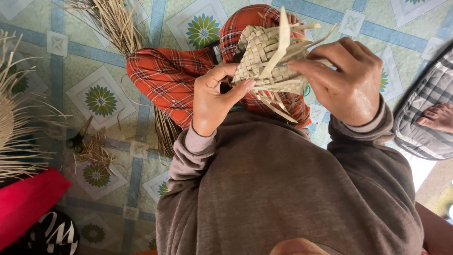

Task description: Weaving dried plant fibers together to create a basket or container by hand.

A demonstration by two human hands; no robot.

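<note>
The small woven piece (264, 61) of pale flat strips sits at about 12 o'clock in the view, raised in front of the person's chest and over a knee clad in red plaid cloth (174, 78). Its body is already plaited into a tight checker pattern, so much of the weave looks done; loose strip ends (302, 33) stick out toward 1 o'clock and hang down toward 5 o'clock, so the finishing and trimming seem left. The left hand (214, 97) grips the piece's lower edge at 9 o'clock of it, thumb on the front and fingers curled behind. The right hand (347, 80), at 3 o'clock of the piece, is clenched around the strips, pinching one between thumb and fingers. Outward, a bundle of raw strips (111, 21) lies on the patterned tile floor (61, 71) at 10 o'clock, scissors (78, 137) and cuttings (96, 151) at 8 o'clock, and a larger fringed woven item (12, 123) at the 9 o'clock edge. Another person's bare foot (439, 117) rests on a checked cushion (420, 113) at 3 o'clock. The hands have free room toward 12 o'clock; the brown-sleeved torso (283, 189) crowds 6 o'clock.
</note>
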